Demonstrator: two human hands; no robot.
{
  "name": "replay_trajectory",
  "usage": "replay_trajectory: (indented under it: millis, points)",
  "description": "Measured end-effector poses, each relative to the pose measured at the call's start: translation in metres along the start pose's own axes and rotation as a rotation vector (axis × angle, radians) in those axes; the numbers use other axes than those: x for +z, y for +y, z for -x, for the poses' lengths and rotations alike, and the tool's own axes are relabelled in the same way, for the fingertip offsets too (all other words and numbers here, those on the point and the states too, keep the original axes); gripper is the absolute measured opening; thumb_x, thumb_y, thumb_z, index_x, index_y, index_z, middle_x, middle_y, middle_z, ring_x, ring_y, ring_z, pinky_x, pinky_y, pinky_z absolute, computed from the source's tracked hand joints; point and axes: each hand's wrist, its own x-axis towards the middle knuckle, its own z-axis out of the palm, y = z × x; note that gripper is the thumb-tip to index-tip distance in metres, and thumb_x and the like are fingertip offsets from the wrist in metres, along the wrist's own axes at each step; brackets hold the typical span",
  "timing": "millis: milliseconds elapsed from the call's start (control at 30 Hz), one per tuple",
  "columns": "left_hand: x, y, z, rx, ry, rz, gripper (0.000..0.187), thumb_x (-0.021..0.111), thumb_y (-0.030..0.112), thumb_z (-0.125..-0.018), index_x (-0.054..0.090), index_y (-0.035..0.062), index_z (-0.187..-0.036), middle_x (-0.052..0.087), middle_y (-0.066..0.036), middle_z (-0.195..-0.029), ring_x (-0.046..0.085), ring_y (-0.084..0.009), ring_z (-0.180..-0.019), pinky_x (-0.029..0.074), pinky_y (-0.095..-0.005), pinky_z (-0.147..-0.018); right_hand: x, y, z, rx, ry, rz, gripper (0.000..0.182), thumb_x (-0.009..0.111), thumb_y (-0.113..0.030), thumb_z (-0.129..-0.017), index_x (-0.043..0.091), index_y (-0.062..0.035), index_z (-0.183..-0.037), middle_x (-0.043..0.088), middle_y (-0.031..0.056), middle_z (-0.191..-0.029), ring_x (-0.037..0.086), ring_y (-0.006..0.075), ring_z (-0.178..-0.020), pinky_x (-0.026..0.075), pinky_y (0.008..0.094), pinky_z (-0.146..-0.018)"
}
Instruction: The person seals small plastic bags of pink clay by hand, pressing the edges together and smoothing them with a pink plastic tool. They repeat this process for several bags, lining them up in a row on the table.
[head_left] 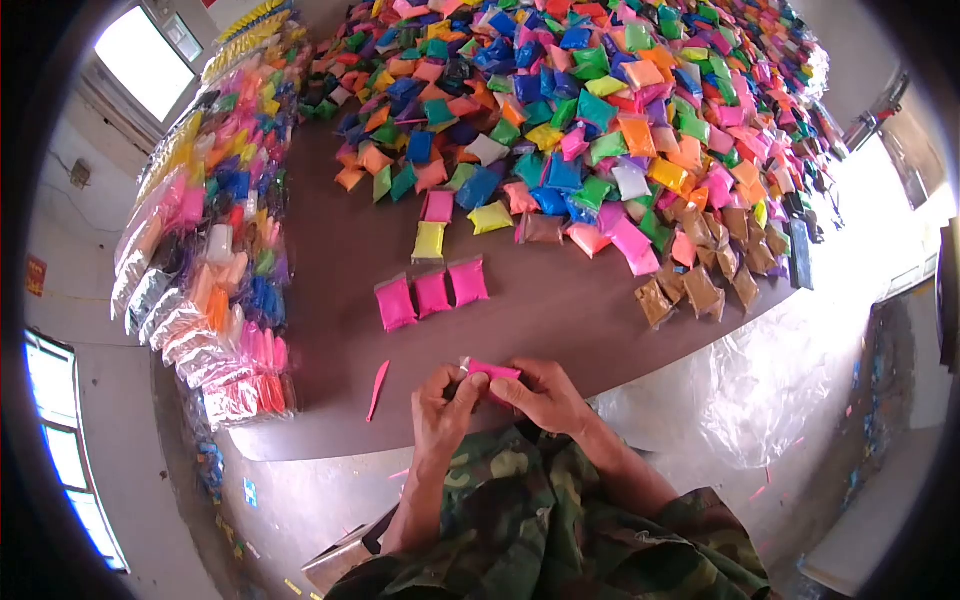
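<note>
Between my two hands, close to the table's front edge, is a small pink packet in clear film. My left hand pinches its left end, thumb on top. My right hand grips the right side, its thumb near the middle; the fingers beneath are partly hidden. Left of my hands lies a thin pink plastic knife-shaped tool. Farther back, three pink packets rest side by side in a short row. Behind them sit a yellow packet and another pink packet.
A large heap of colourful packets covers the table's far side, with brown packets at its right end. Stacked clear bags of coloured pieces line the left edge. Clear plastic sheeting hangs beyond the brown table at right.
</note>
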Motion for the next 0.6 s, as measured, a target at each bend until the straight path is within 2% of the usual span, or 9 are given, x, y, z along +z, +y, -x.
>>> replay_trajectory:
  millis: [67,167,267,367,467,600]
  points:
    - [0.001,0.0,-0.001,-0.03,-0.022,0.054,0.02,0.076,0.017,-0.101,0.072,-0.0011,-0.095,0.069,-0.001,-0.079,0.061,-0.0073,-0.073,0.049,-0.0259,-0.066,-0.003,0.005,-0.001,0.003,0.001,0.0,0.033,0.073,-0.034,-0.106,0.074,-0.0012,-0.111,0.06,-0.0054,-0.082,0.05,0.0037,-0.076,0.043,0.0265,-0.063]
    - [0.013,0.006,0.001,-0.077,0.024,0.34,0.021,0.079,0.022,-0.101,0.077,0.0014,-0.1,0.067,0.005,-0.08,0.054,-0.004,-0.072,0.043,-0.0239,-0.064,-0.003,0.006,-0.001,-0.038,0.019,0.03,0.029,0.073,-0.031,-0.105,0.074,-0.0015,-0.105,0.061,-0.0029,-0.077,0.05,0.0049,-0.073,0.044,0.0293,-0.062]
    - [0.01,0.01,0.005,-0.093,0.06,0.264,0.02,0.079,0.021,-0.101,0.079,0.0017,-0.099,0.065,0.006,-0.08,0.051,-0.0031,-0.073,0.041,-0.0233,-0.064,0.003,0.006,-0.001,-0.162,0.063,0.221,0.027,0.074,-0.028,-0.103,0.073,-0.0016,-0.099,0.062,0.0025,-0.074,0.052,0.0073,-0.071,0.046,0.0328,-0.061]
    - [0.002,0.008,0.005,-0.101,0.048,0.165,0.019,0.078,0.02,-0.102,0.078,0.0014,-0.098,0.064,0.006,-0.08,0.05,-0.0027,-0.073,0.04,-0.0229,-0.063,0.004,0.002,-0.002,-0.123,0.022,0.336,0.025,0.076,-0.027,-0.102,0.073,-0.0019,-0.098,0.063,0.0079,-0.074,0.053,0.0094,-0.07,0.048,0.0347,-0.062]
    - [0.0,-0.004,0.001,-0.048,0.043,0.194,0.018,0.079,0.019,-0.102,0.079,0.0018,-0.098,0.064,0.007,-0.08,0.049,-0.0026,-0.072,0.039,-0.0231,-0.062,0.004,0.003,-0.001,-0.07,0.006,0.353,0.027,0.077,-0.028,-0.101,0.074,-0.0017,-0.101,0.062,0.0091,-0.073,0.054,0.0101,-0.07,0.049,0.0345,-0.062]
    - [0.002,-0.006,-0.002,-0.023,0.051,0.23,0.02,0.08,0.02,-0.1,0.078,0.0,-0.101,0.067,0.005,-0.083,0.054,-0.0037,-0.074,0.042,-0.0227,-0.065,0.005,0.002,-0.001,-0.094,0.067,0.219,0.029,0.078,-0.029,-0.101,0.072,-0.001,-0.1,0.062,0.0041,-0.074,0.054,0.0082,-0.072,0.048,0.0325,-0.063]
